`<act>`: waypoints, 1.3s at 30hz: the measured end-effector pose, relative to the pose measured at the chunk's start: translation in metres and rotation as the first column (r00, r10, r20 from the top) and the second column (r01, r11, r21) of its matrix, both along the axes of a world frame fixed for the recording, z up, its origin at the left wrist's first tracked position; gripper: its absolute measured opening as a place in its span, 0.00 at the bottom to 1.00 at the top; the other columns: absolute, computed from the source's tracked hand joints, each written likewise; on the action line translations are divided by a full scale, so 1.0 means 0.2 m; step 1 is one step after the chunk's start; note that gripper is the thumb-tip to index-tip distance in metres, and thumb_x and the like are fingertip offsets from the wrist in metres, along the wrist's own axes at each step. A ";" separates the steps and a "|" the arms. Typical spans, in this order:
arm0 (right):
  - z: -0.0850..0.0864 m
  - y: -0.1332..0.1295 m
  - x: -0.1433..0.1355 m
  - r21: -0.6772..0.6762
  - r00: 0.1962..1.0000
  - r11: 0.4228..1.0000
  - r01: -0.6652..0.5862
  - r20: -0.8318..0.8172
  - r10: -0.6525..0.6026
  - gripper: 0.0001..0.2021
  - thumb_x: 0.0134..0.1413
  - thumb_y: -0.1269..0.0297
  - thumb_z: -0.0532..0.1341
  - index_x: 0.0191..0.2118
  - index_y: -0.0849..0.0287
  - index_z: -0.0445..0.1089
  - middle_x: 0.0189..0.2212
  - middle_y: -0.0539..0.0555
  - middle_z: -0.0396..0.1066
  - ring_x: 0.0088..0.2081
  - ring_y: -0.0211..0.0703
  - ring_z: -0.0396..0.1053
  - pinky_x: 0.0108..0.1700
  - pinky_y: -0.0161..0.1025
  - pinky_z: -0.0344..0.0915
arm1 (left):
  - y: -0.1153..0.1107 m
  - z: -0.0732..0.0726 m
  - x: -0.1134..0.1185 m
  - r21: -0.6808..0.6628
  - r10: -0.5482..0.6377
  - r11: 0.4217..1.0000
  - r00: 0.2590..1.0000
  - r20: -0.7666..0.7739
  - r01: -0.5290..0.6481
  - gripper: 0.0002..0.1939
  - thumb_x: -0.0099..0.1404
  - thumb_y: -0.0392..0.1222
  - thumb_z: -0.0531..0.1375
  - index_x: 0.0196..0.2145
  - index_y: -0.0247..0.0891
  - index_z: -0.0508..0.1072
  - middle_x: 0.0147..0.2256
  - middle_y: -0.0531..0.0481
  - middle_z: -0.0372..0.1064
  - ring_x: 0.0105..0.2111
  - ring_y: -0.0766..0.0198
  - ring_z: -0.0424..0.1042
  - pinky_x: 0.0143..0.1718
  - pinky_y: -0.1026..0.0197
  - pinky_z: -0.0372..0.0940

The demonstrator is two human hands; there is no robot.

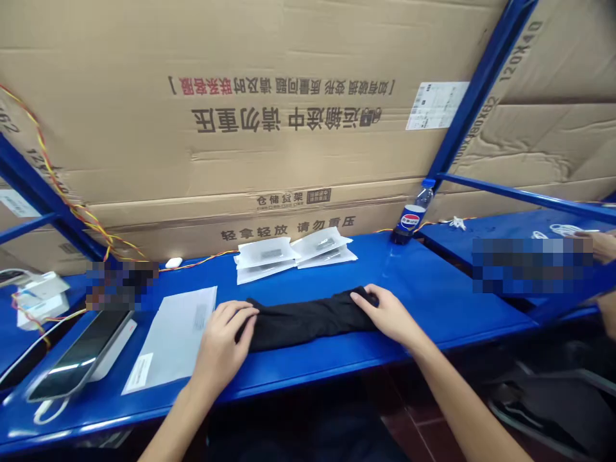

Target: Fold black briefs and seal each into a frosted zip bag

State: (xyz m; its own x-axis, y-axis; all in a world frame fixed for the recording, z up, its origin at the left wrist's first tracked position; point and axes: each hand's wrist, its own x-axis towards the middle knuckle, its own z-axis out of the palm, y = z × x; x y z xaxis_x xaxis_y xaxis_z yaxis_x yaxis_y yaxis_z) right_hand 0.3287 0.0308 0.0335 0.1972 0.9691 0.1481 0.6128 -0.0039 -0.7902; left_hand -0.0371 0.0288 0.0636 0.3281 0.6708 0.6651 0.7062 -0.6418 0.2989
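A black folded cloth [308,322] lies in a long, slightly wrinkled strip across the front of the blue shelf [385,282]. My left hand [227,333] pinches its left end, fingers curled over the edge. At the opposite end, my right hand [382,311] grips the far corner between thumb and fingers. Just left of my left hand lies a flat translucent bag [168,340] with a white label. Behind the cloth are several small packets [264,252] in translucent wrapping.
A cola bottle [412,215] stands at the back right. A phone [81,356] lies at the left beside yellow and red wires [91,221]. Large cardboard [298,154] forms the back wall. Another person's hand [601,247] shows at the far right, past a blue post.
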 end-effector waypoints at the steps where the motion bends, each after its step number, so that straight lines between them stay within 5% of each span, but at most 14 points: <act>1: 0.02 0.01 0.02 -0.030 1.000 1.000 0.003 -0.021 -0.003 0.19 0.61 0.42 0.59 0.39 0.54 0.73 0.33 0.56 0.79 0.37 0.54 0.78 0.38 0.44 0.73 | -0.02 0.00 0.02 0.046 -0.053 0.998 0.999 0.006 0.053 0.07 0.75 0.39 0.59 0.43 0.43 0.79 0.43 0.47 0.80 0.47 0.55 0.77 0.52 0.52 0.72; 7: 0.21 0.06 0.14 -0.055 0.971 0.973 0.224 0.103 -0.218 0.26 0.56 0.49 0.64 0.54 0.61 0.72 0.35 0.58 0.78 0.40 0.58 0.78 0.42 0.47 0.71 | -0.07 -0.04 0.08 0.122 -0.166 0.980 0.983 0.081 0.155 0.07 0.73 0.33 0.62 0.42 0.41 0.79 0.39 0.48 0.81 0.42 0.58 0.79 0.47 0.55 0.75; 11: 0.31 0.03 -0.08 0.090 0.900 0.950 0.299 0.302 -0.312 0.22 0.62 0.49 0.61 0.54 0.58 0.73 0.33 0.56 0.77 0.38 0.56 0.77 0.40 0.46 0.67 | -0.08 -0.05 0.08 0.106 -0.187 0.978 0.979 0.077 0.178 0.08 0.72 0.32 0.62 0.43 0.41 0.80 0.37 0.49 0.81 0.39 0.59 0.79 0.43 0.57 0.75; 14: 0.27 -0.01 -0.40 0.130 0.922 0.978 0.162 0.334 -0.197 0.23 0.65 0.48 0.60 0.56 0.59 0.73 0.37 0.58 0.78 0.40 0.56 0.77 0.40 0.44 0.68 | -0.08 -0.06 0.08 0.106 -0.191 0.977 0.979 0.070 0.183 0.08 0.72 0.31 0.62 0.43 0.40 0.80 0.36 0.49 0.81 0.37 0.60 0.79 0.42 0.58 0.74; 16: 0.22 -0.04 -0.56 0.094 0.974 0.995 0.016 0.223 -0.037 0.20 0.66 0.48 0.59 0.52 0.58 0.75 0.35 0.56 0.79 0.37 0.53 0.77 0.39 0.43 0.68 | -0.08 -0.06 0.08 0.105 -0.182 0.979 0.981 0.068 0.175 0.08 0.72 0.31 0.61 0.43 0.40 0.80 0.35 0.49 0.80 0.36 0.60 0.79 0.41 0.58 0.74; 18: 0.17 -0.07 -0.63 0.140 0.998 0.990 0.001 0.057 -0.009 0.19 0.69 0.48 0.57 0.47 0.56 0.77 0.32 0.54 0.79 0.35 0.49 0.77 0.39 0.42 0.69 | -0.09 -0.06 0.08 0.100 -0.171 0.981 0.983 0.070 0.163 0.08 0.72 0.31 0.61 0.42 0.39 0.79 0.35 0.49 0.80 0.36 0.61 0.79 0.41 0.58 0.74; 20: 0.13 -0.11 -0.60 0.230 0.985 0.958 0.173 -0.034 -0.170 0.20 0.70 0.47 0.55 0.42 0.55 0.77 0.31 0.54 0.78 0.33 0.48 0.75 0.39 0.42 0.68 | -0.09 -0.07 0.08 0.089 -0.167 0.983 0.984 0.067 0.160 0.07 0.72 0.31 0.61 0.42 0.39 0.79 0.35 0.49 0.80 0.36 0.61 0.78 0.41 0.58 0.74; 23: 0.07 -0.16 -0.51 0.237 0.917 0.906 0.352 0.109 -0.385 0.22 0.63 0.40 0.59 0.38 0.56 0.77 0.32 0.56 0.76 0.33 0.52 0.73 0.37 0.44 0.65 | -0.09 -0.08 0.08 0.072 -0.173 0.983 0.984 0.052 0.169 0.07 0.72 0.31 0.61 0.42 0.39 0.79 0.34 0.49 0.80 0.35 0.61 0.78 0.40 0.58 0.74; 27: 0.01 -0.17 -0.43 0.073 0.908 0.956 0.283 0.300 -0.292 0.22 0.55 0.38 0.62 0.31 0.53 0.70 0.33 0.59 0.75 0.40 0.59 0.74 0.35 0.46 0.63 | -0.08 -0.08 0.08 0.081 -0.173 0.983 0.983 0.063 0.168 0.07 0.72 0.31 0.61 0.42 0.40 0.79 0.34 0.49 0.80 0.35 0.61 0.78 0.39 0.58 0.73; 31: 0.04 -0.13 -0.37 -0.037 0.953 0.958 0.286 0.113 -0.280 0.17 0.54 0.43 0.62 0.31 0.52 0.68 0.29 0.53 0.75 0.33 0.52 0.74 0.35 0.44 0.63 | -0.09 -0.08 0.08 0.132 -0.139 0.983 0.984 0.111 0.124 0.07 0.71 0.31 0.62 0.42 0.40 0.79 0.33 0.49 0.79 0.35 0.60 0.78 0.39 0.58 0.73; 35: 0.15 -0.09 -0.40 0.201 0.907 0.889 0.412 0.000 -0.421 0.14 0.52 0.50 0.65 0.39 0.53 0.73 0.36 0.55 0.78 0.37 0.53 0.75 0.38 0.45 0.66 | -0.10 -0.08 0.07 0.155 -0.097 0.985 0.985 0.141 0.075 0.07 0.71 0.31 0.63 0.42 0.39 0.79 0.32 0.49 0.79 0.34 0.60 0.77 0.38 0.58 0.73; 39: 0.15 -0.12 -0.66 0.521 0.966 0.834 0.179 0.065 -0.248 0.11 0.63 0.57 0.63 0.46 0.56 0.76 0.42 0.58 0.78 0.42 0.52 0.73 0.45 0.48 0.71 | -0.09 -0.08 0.07 0.161 -0.072 0.986 0.986 0.149 0.048 0.07 0.71 0.31 0.63 0.41 0.40 0.80 0.32 0.50 0.80 0.33 0.60 0.78 0.38 0.58 0.73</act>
